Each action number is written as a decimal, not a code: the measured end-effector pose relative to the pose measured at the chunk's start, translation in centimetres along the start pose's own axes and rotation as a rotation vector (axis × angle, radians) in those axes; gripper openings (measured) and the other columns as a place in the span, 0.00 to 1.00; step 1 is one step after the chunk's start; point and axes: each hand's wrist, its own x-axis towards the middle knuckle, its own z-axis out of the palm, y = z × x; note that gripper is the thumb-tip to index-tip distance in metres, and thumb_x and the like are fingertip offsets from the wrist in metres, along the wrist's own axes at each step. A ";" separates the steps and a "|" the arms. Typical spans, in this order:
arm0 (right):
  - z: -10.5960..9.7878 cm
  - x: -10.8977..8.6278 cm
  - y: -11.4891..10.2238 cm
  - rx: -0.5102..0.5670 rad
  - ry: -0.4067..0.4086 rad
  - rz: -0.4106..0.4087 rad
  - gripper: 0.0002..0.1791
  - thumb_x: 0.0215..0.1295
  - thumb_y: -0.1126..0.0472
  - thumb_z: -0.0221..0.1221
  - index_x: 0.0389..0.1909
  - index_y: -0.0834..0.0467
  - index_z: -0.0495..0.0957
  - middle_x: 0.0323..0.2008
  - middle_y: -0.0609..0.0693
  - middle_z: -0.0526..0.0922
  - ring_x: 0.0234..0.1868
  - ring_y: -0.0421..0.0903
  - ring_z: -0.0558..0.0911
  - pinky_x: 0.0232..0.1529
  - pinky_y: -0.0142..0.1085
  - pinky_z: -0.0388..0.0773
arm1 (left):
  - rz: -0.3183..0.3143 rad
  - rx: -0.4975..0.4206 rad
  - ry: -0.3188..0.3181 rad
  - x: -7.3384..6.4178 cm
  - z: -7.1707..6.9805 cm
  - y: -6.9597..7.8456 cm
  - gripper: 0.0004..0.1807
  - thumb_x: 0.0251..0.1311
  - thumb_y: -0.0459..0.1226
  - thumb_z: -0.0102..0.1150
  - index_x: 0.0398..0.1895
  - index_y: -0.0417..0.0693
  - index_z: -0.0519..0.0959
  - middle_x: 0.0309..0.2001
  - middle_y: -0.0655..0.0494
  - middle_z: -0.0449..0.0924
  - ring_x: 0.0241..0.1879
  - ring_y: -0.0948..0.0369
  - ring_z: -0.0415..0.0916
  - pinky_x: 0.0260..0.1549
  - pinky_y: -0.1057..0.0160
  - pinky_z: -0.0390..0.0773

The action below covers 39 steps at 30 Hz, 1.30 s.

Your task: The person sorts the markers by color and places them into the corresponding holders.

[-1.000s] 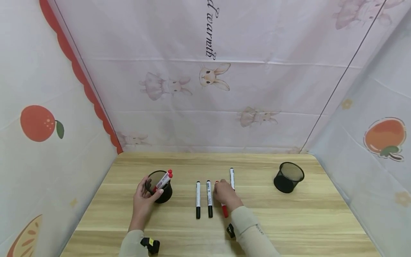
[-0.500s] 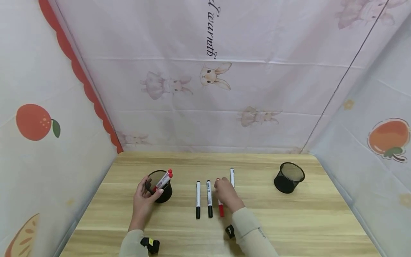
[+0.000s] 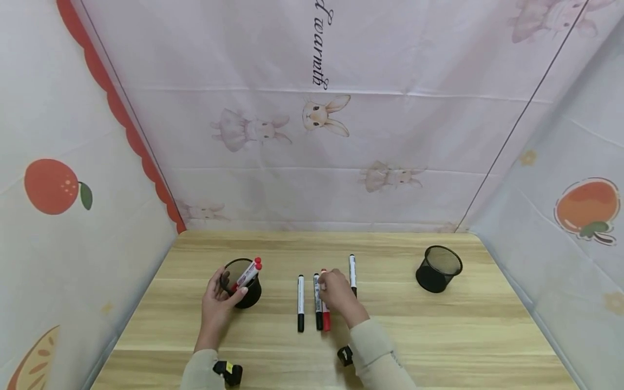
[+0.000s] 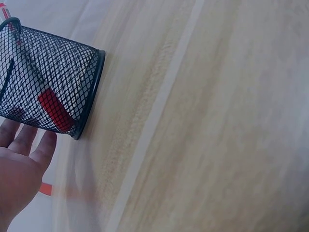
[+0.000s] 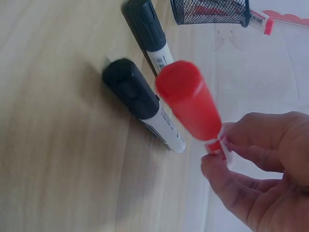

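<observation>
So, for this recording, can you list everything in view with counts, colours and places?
Left mesh cup: one, black, table's left side
Right mesh cup: one, black, table's right side
Red markers: two, white with red ends, leaning in left mesh cup
Held marker: one, white and red, in right hand
Black-capped markers: three, white and black, mid-table
Table: one, light wood
Backdrop panels: three, pale with prints, behind and beside table
Wrist devices: two, black, one per wrist
Sleeves: two, beige, both arms
Hands: two, left around left mesh cup, right pinching held marker
</observation>
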 end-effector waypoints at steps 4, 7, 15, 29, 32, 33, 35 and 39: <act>0.3 0.0 0.1 0.014 0.043 -0.010 0.11 0.53 0.71 0.62 0.40 0.66 0.81 0.38 0.57 0.76 0.38 0.49 0.75 0.36 0.40 0.76 | -0.002 -0.004 -0.002 0.0 0.0 0.0 0.45 0.48 0.40 0.71 0.70 0.54 0.58 0.66 0.48 0.60 0.64 0.56 0.57 0.60 0.49 0.57; 0.3 0.1 0.1 0.022 0.054 -0.008 0.11 0.54 0.71 0.62 0.40 0.66 0.81 0.39 0.58 0.75 0.38 0.48 0.74 0.35 0.39 0.75 | 0.000 -0.008 -0.001 0.0 0.0 0.0 0.45 0.48 0.40 0.71 0.69 0.55 0.58 0.66 0.49 0.60 0.64 0.56 0.57 0.60 0.49 0.57; 0.8 0.0 0.0 0.234 0.107 0.014 0.13 0.51 0.73 0.62 0.40 0.65 0.80 0.39 0.57 0.73 0.33 0.46 0.76 0.27 0.30 0.75 | 0.001 -0.022 0.000 0.0 0.2 0.0 0.46 0.47 0.39 0.72 0.69 0.53 0.58 0.66 0.48 0.61 0.64 0.54 0.57 0.60 0.50 0.58; 2.1 -0.3 -0.9 0.556 0.190 -0.020 0.14 0.52 0.74 0.62 0.40 0.63 0.75 0.39 0.54 0.77 0.33 0.46 0.79 0.27 0.32 0.78 | -0.021 -0.010 0.000 0.1 0.1 0.1 0.47 0.46 0.39 0.72 0.70 0.53 0.57 0.66 0.49 0.60 0.64 0.55 0.57 0.60 0.50 0.57; 2.0 -0.4 -1.3 0.602 0.193 -0.031 0.13 0.53 0.75 0.62 0.39 0.63 0.73 0.39 0.55 0.76 0.33 0.46 0.79 0.26 0.32 0.78 | -0.023 -0.009 0.001 0.1 0.1 0.1 0.46 0.46 0.39 0.72 0.70 0.53 0.57 0.66 0.49 0.61 0.64 0.55 0.57 0.60 0.50 0.57; 2.0 -0.4 -1.5 0.620 0.193 -0.034 0.14 0.52 0.75 0.62 0.39 0.63 0.73 0.38 0.55 0.76 0.33 0.46 0.79 0.26 0.32 0.78 | -0.024 -0.007 0.002 0.1 0.1 0.1 0.46 0.46 0.39 0.72 0.70 0.53 0.58 0.66 0.49 0.61 0.64 0.56 0.57 0.60 0.50 0.57; 1.9 -0.5 -1.8 0.646 0.190 -0.034 0.14 0.52 0.75 0.62 0.39 0.63 0.71 0.38 0.56 0.76 0.33 0.46 0.79 0.26 0.32 0.78 | -0.023 -0.008 0.001 0.0 0.0 0.1 0.46 0.47 0.39 0.72 0.70 0.52 0.57 0.66 0.49 0.61 0.64 0.56 0.57 0.60 0.50 0.57; 1.6 -0.6 -2.5 0.687 0.175 -0.022 0.18 0.53 0.75 0.62 0.44 0.64 0.68 0.38 0.57 0.76 0.34 0.47 0.79 0.28 0.31 0.78 | -0.024 -0.003 -0.001 0.1 0.1 0.2 0.46 0.47 0.40 0.72 0.70 0.53 0.57 0.66 0.49 0.60 0.65 0.57 0.57 0.60 0.50 0.57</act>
